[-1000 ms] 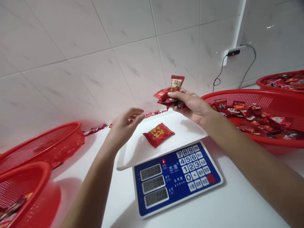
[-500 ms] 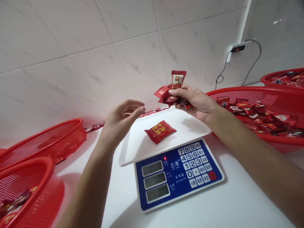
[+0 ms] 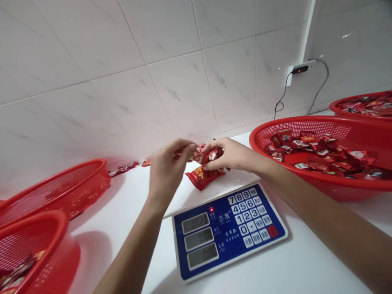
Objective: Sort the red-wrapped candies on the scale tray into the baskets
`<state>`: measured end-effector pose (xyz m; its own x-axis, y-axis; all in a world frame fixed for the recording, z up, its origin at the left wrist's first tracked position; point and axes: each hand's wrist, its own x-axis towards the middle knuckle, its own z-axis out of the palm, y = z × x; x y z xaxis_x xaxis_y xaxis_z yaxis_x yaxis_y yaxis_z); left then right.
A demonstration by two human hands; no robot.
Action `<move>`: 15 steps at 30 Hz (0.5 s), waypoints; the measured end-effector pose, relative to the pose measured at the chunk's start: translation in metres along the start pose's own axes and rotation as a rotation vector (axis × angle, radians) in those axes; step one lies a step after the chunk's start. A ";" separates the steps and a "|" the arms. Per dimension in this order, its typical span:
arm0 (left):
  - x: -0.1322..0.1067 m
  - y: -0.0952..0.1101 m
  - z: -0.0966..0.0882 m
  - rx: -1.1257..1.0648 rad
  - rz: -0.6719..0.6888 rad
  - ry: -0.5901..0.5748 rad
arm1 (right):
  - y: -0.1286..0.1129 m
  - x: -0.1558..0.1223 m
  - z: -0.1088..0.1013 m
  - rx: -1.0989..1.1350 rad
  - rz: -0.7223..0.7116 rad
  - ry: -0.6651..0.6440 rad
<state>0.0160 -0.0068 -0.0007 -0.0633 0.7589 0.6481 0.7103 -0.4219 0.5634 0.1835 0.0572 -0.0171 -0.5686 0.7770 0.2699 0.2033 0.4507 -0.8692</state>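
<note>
Over the white pan [image 3: 235,181] of a blue digital scale [image 3: 229,232], my two hands meet. My right hand [image 3: 229,155] is closed around several red-wrapped candies [image 3: 214,153]. The fingers of my left hand [image 3: 171,167] are pinched on one small wrapped candy [image 3: 197,155] at the edge of that bunch. Just below them, a larger red packet [image 3: 200,178] with yellow characters lies on the pan, partly covered by my right hand. Lit digits show on the scale's displays, too faint to read surely.
On the right, a red basket [image 3: 260,143] holds many wrapped candies, with another red basket [image 3: 337,107] behind. Two more red baskets [image 3: 92,169] stand at the left. Some candies [image 3: 124,168] lie along the tiled wall. A socket strip with a plugged cable [image 3: 301,69] is on the wall.
My right hand has come down and left with the candies, low over the pan. My left hand has moved right to meet it and now pinches one candy.
</note>
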 end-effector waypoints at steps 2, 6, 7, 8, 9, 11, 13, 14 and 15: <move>0.005 -0.011 -0.005 0.035 -0.064 0.070 | 0.000 0.001 -0.004 0.017 -0.005 0.024; 0.012 -0.036 -0.013 0.204 -0.142 -0.039 | -0.002 0.000 -0.010 0.118 0.003 0.090; 0.013 -0.041 -0.013 0.211 -0.150 -0.124 | -0.002 0.000 -0.010 0.147 0.001 0.097; 0.014 -0.043 -0.014 0.197 -0.157 -0.210 | -0.003 0.000 -0.010 0.174 -0.004 0.099; 0.014 -0.044 -0.014 0.178 -0.161 -0.273 | -0.003 0.000 -0.010 0.200 -0.010 0.096; 0.013 -0.040 -0.015 0.167 -0.163 -0.294 | -0.005 0.000 -0.009 0.246 -0.025 0.085; 0.011 -0.029 -0.018 0.131 -0.145 -0.242 | -0.009 -0.003 -0.008 0.295 -0.049 0.076; 0.009 -0.022 -0.019 0.084 -0.128 -0.239 | -0.012 -0.004 -0.008 0.317 -0.065 0.070; 0.007 -0.014 -0.020 0.023 -0.110 -0.254 | -0.015 -0.006 -0.007 0.334 -0.081 0.069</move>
<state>-0.0085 -0.0053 0.0065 0.0346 0.9007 0.4330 0.7246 -0.3210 0.6098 0.1898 0.0490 -0.0028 -0.5150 0.7774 0.3612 -0.1190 0.3524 -0.9282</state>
